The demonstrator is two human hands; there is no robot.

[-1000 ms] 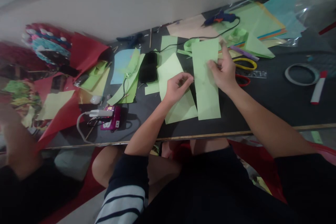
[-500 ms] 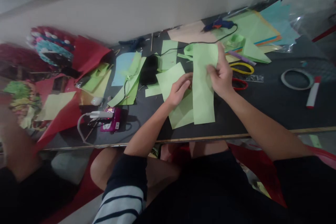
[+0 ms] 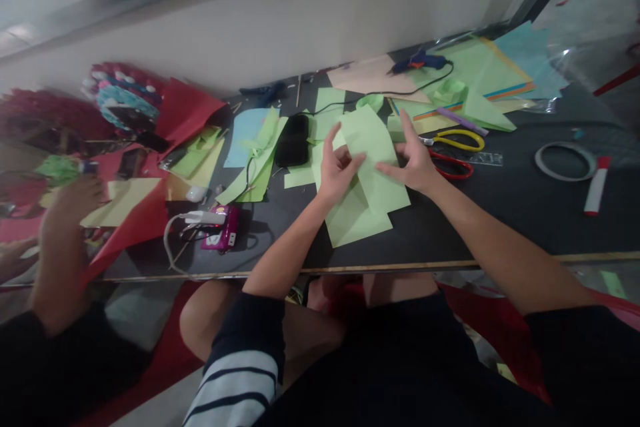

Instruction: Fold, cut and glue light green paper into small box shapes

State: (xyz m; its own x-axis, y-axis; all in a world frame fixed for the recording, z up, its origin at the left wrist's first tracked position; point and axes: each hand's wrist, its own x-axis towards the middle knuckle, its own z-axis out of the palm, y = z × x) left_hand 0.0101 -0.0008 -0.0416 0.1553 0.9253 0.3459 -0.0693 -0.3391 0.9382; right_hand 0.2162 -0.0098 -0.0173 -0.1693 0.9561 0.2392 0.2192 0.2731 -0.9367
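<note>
Strip [image 3: 376,140] of green paper, right between your hands, slanting with its far end to the left, overlapping a green sheet [image 3: 357,230] near the front of the surface [image 3: 520,213]! Your left hand [image 3: 340,170] is half open, index finger raised, thumb at the strip's left side. Your right hand [image 3: 416,161] spreads wider, index finger pointing to the far side, thumb on the strip's right part. Both thumbs meet the paper; whether the fingers pinch it from behind, you cannot tell. Just right of your right hand, scissors [image 3: 467,141] with yellow and red handles. Out to the right, a tape roll [image 3: 541,163] with a marker [image 3: 597,187] beside it. Left of the sheet, a black phone [image 3: 293,140]; far side, a glue gun [image 3: 420,62]. A co-worker's arm [image 3: 63,253] reaches in on the left.
</note>
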